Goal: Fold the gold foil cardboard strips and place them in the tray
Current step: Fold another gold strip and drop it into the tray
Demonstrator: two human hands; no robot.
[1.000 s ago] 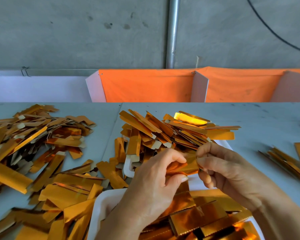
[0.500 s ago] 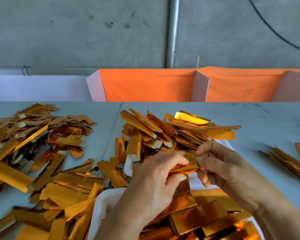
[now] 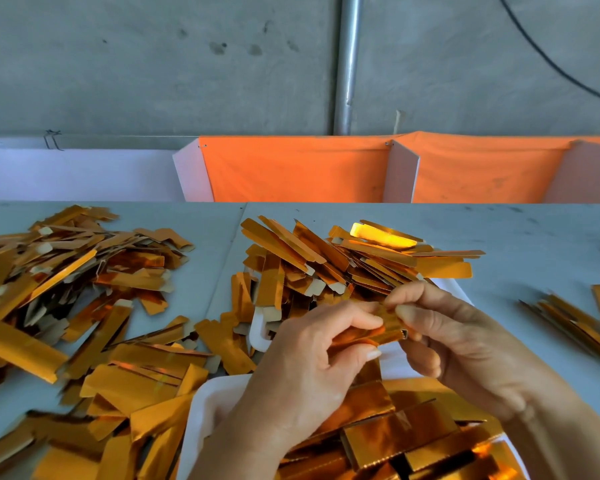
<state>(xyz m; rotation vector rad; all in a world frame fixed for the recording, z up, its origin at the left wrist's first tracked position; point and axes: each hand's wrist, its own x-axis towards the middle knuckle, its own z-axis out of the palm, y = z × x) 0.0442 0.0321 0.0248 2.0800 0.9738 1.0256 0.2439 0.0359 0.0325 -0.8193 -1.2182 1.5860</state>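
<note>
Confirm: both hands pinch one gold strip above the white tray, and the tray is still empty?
Not empty. The head view shows folded gold pieces already piled in the white tray. The rest holds: left hand and right hand both pinch one gold strip above it.

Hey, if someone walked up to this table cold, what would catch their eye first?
Probably the two hands at centre: the left hand and right hand pinch one gold foil strip between them, above the white tray that holds folded pieces at the near edge. Next, the shiny heaps of loose strips: one pile at the left, another just behind the hands. The orange cloth along the back also stands out.
</note>
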